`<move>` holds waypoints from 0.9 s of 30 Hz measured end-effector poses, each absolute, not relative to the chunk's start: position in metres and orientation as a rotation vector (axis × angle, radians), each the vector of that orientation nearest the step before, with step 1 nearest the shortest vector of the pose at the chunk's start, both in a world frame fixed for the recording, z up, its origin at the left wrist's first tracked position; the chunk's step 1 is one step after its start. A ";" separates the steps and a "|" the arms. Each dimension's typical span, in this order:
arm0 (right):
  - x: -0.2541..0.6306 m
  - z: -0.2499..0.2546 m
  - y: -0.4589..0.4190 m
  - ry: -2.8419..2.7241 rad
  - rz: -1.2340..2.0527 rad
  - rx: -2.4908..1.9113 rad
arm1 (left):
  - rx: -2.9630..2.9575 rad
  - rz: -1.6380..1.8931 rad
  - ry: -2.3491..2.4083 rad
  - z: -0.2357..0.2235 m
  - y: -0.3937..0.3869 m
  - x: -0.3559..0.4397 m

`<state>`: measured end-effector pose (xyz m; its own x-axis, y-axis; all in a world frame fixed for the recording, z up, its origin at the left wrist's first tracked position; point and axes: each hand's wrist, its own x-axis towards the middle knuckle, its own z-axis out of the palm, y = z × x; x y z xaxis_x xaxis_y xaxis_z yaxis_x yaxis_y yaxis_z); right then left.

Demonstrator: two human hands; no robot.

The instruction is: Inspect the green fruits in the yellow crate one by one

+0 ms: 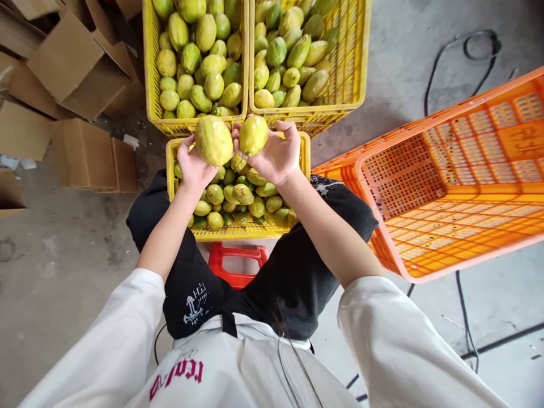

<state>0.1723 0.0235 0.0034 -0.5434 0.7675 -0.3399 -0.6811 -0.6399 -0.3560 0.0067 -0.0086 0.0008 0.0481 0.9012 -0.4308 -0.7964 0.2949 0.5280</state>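
Note:
My left hand (196, 164) holds a large, lumpy yellow-green oval fruit (213, 140), its palm and fingers cupped round the underside. In my right hand (280, 152) sits a smaller, smoother yellow fruit (254, 135), resting against the fingers while the thumb stands apart. The two fruits are side by side with a small gap, and the hands' inner fingers are partly hidden behind them. Both are held over a yellow crate (238, 232) between my knees, which contains many similar green and yellow fruits (243, 194).
Two more yellow crates, one at left (148, 68) and one at right (363, 62), hold more fruit beyond my hands. An orange crate (467, 243) lies tilted at right. Cardboard boxes (85, 153) pile up at left. A red stool (238, 277) and black cables (429, 85) are on the floor.

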 end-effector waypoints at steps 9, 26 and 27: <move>0.179 0.010 0.035 -0.142 1.876 -0.864 | 0.243 1.403 0.870 0.010 -0.008 0.000; 0.160 -0.021 0.021 -0.399 2.135 -0.969 | 0.278 1.142 1.050 -0.005 -0.013 0.015; 0.161 -0.019 0.021 -0.409 2.138 -0.966 | 0.285 1.141 1.037 -0.004 -0.013 0.015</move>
